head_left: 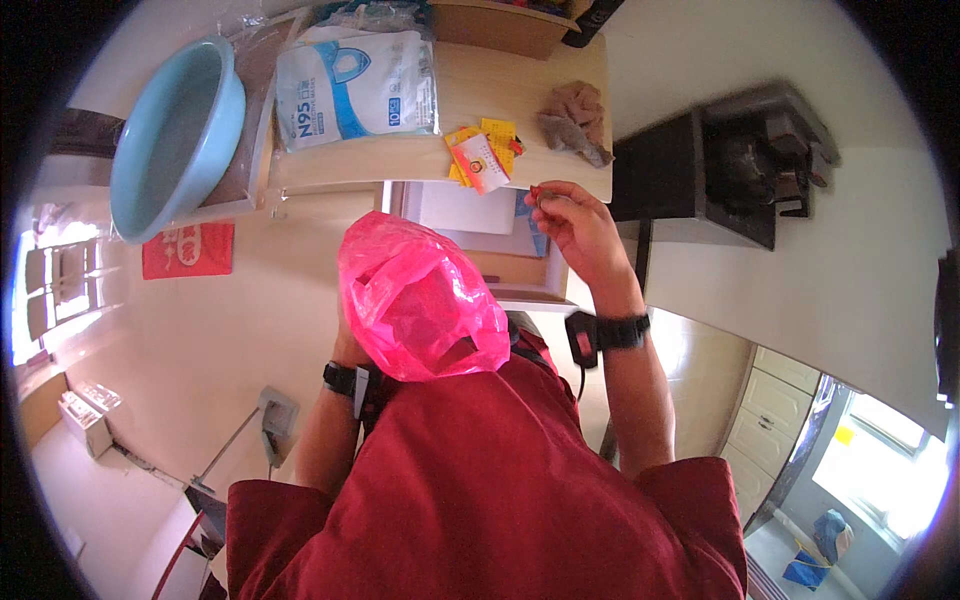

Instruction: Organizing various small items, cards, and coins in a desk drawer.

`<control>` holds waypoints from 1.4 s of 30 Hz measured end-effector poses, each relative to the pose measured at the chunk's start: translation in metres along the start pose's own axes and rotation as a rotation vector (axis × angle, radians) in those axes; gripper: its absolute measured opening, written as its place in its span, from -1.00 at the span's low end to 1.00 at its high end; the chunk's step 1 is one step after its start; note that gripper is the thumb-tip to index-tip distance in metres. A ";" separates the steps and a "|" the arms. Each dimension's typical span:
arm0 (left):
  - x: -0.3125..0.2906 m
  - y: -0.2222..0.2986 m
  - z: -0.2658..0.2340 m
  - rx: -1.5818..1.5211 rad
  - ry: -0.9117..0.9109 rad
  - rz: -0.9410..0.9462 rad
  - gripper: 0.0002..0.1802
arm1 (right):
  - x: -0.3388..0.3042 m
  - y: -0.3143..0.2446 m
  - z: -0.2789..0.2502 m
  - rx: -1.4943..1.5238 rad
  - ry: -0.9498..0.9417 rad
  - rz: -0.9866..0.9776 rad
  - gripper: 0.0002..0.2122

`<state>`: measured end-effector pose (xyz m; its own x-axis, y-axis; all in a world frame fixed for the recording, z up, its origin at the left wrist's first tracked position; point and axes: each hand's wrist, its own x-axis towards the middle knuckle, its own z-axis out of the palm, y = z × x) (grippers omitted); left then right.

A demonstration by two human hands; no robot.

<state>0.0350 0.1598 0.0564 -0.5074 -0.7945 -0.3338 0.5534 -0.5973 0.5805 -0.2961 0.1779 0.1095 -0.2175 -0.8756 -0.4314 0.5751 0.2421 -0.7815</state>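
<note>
A bright pink plastic bag (pixel 425 300) puffs out in front of my chest. My left hand (pixel 347 338) is at the bag's left side, holding it up; the bag hides its fingers. Over the right front edge of the wooden table, my right hand (pixel 577 232) is closed in a pinch on a small dark red thing (pixel 538 195), too small to name. Yellow and white cards (pixel 483 160) lie on the table left of this hand. Below them a drawer (pixel 465 210) stands pulled out, with a white flat item and something blue inside.
A white and blue mask package (pixel 360 88) lies on the tabletop (pixel 480 75), left of a crumpled brown and grey cloth (pixel 577 118). A light blue basin (pixel 180 140) leans at the far left, above a red packet (pixel 190 250). At the right is a black cabinet (pixel 660 170).
</note>
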 end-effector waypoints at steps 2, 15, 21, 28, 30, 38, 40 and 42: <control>-0.001 -0.006 -0.020 -0.008 0.065 -0.023 -0.59 | 0.032 0.015 -0.013 -0.013 0.026 0.059 -0.79; -0.015 0.019 0.014 0.114 0.172 0.026 -0.69 | 0.101 0.004 0.013 -0.402 0.077 0.108 -0.78; -0.024 0.009 0.028 0.263 0.331 0.144 -0.69 | 0.106 0.001 -0.004 -0.452 0.099 0.009 -0.81; -0.005 0.005 -0.008 0.042 0.145 -0.022 -0.62 | 0.095 0.008 -0.032 -0.569 0.119 -0.009 -0.81; -0.003 0.005 -0.009 0.007 0.112 -0.003 -0.54 | 0.089 0.009 -0.036 -0.560 0.129 -0.010 -0.81; -0.004 0.007 0.005 0.331 0.091 0.094 -0.62 | 0.072 0.003 -0.038 -0.005 0.107 0.047 -0.90; -0.005 0.007 0.007 0.474 0.043 0.115 -0.57 | 0.075 -0.006 -0.045 -0.046 0.128 0.118 -0.91; -0.007 0.004 0.014 0.474 0.120 0.153 -0.56 | 0.078 -0.010 -0.049 -0.088 0.145 0.191 -0.91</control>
<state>0.0316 0.1647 0.0715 -0.3493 -0.8926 -0.2849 0.2408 -0.3794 0.8934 -0.3577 0.1278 0.0618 -0.2257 -0.7431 -0.6300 0.5469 0.4385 -0.7132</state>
